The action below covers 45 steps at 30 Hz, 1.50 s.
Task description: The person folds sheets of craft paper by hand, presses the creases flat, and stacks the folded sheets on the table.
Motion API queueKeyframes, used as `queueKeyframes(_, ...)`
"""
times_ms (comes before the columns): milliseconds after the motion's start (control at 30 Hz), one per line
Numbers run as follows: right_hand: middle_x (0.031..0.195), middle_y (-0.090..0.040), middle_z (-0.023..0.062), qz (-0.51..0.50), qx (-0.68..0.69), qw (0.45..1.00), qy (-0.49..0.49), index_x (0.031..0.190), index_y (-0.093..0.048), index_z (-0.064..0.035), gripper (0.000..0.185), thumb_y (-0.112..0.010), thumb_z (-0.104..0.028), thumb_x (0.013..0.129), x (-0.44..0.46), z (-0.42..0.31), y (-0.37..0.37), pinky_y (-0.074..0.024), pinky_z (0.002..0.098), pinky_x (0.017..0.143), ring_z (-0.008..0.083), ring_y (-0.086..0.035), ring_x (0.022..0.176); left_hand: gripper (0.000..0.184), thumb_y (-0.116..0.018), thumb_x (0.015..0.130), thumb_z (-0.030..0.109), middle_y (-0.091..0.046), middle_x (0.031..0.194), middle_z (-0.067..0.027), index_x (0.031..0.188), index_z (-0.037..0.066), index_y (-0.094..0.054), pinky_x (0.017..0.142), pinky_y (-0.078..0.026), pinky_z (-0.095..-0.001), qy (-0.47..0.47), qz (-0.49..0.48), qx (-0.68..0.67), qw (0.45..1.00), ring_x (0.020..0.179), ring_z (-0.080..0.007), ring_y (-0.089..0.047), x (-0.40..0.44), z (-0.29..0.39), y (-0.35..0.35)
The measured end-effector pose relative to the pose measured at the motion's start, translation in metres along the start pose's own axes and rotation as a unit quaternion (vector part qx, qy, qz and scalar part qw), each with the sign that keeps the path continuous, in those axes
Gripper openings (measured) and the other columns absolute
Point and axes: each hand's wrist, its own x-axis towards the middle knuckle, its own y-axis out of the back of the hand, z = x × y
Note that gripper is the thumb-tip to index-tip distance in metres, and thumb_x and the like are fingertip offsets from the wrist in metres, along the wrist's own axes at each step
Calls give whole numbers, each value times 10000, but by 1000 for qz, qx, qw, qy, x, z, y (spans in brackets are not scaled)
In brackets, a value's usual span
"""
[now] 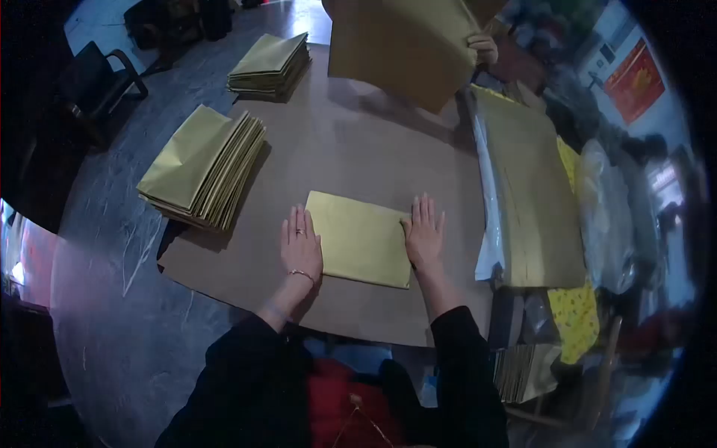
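At gold paper [360, 240] edges: left hand [302, 243], right hand [426, 237]; open tabletop [358, 153] ahead.

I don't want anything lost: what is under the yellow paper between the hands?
The yellow paper lies on the brown surface, visible around its edges. Anything else beneath it is hidden.

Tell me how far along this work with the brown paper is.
The near pile and far pile on the left look done, stacked up. In hand is one flat packet, between the left hand and right hand. Probably left to do: the large sheets on the right; how many, I can't tell.
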Motion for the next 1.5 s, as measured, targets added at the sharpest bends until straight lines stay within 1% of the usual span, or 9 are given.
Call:
queueKeyframes(100, 1529, -224, 72, -43, -2, 999, -27, 1458, -254, -86, 561, -346, -367, 982, -5, -17, 18, -119, 459, 1151, 224, -200, 1413, 629, -451, 928, 289, -194, 1527, -129, 1446, 9, -229, 1151, -146, -408, -67, -29, -78, 994, 1416, -263, -164, 13, 41, 18)
queueKeyframes(233, 1521, -241, 108, -60, 94, 993, -33, 1437, -295, -56, 539, -350, -340, 982, -24, -32, 13, -149, 470, 1136, 237, -228, 1404, 567, -330, 971, 273, -162, 1543, -99, 1466, 37, -189, 1156, -145, -394, -160, -86, -89, 979, 1428, -251, -127, 38, 95, 11)
queueKeyframes(467, 1494, -281, 135, -37, 164, 985, -36, 1412, -319, -30, 513, -344, -299, 976, -29, -32, 11, -215, 489, 1116, 279, -268, 1383, 578, -329, 971, 345, -195, 1538, -75, 1459, 49, -234, 1142, -177, -390, -221, -65, -118, 966, 1421, -235, -166, 47, 106, -14)
queueKeyframes(767, 1510, -247, 120, -48, 185, 981, -40, 1438, -272, -46, 527, -330, -283, 971, -29, -33, 11, -161, 495, 1132, 274, -230, 1399, 675, -405, 937, 414, -193, 1535, -105, 1461, 37, -207, 1150, -153, -430, -108, -80, -156, 979, 1417, -271, -166, 47, 17, 4)
queueKeyframes(967, 1488, -303, 121, -16, 70, 997, -33, 1401, -350, -29, 518, -414, -279, 952, -28, -51, 9, -196, 515, 1110, 251, -276, 1383, 678, -403, 933, 432, -211, 1526, -120, 1447, 20, -242, 1147, -158, -440, -89, -51, -178, 979, 1415, -290, -166, 46, 9, 0)
queueKeyframes(1033, 1493, -295, 113, -49, 117, 992, -24, 1400, -351, -28, 523, -433, -281, 949, -20, -79, 17, -226, 515, 1097, 246, -275, 1383, 681, -399, 929, 446, -227, 1522, -113, 1445, 27, -254, 1147, -157, -434, -87, -52, -169, 981, 1417, -284, -165, 47, 9, -1)
queueKeyframes(1100, 1517, -250, 91, -73, 185, 978, 70, 1434, -298, -60, 519, -322, -305, 976, -8, -104, 16, -185, 482, 1123, 237, -223, 1405, 639, -374, 941, 416, -240, 1519, -104, 1444, 37, -266, 1146, -162, -429, -85, -39, -179, 980, 1415, -279, -173, 46, 10, -3)
queueKeyframes(1233, 1524, -239, 67, -65, 179, 971, 148, 1442, -290, -81, 530, -356, -321, 974, 9, -125, 17, -193, 470, 1125, 235, -219, 1407, 555, -337, 959, 303, -250, 1515, -99, 1447, 47, -265, 1144, -177, -422, -88, -52, -147, 984, 1410, -268, -191, 48, 7, -4)
queueKeyframes(1500, 1491, -300, 112, -50, 178, 983, 26, 1418, -325, -41, 541, -381, -333, 966, -9, -43, 18, -176, 473, 1131, 266, -241, 1395, 603, -386, 942, 323, -227, 1525, -89, 1454, 41, -239, 1145, -174, -438, -64, -41, -160, 984, 1411, -254, -192, 45, 10, -1)
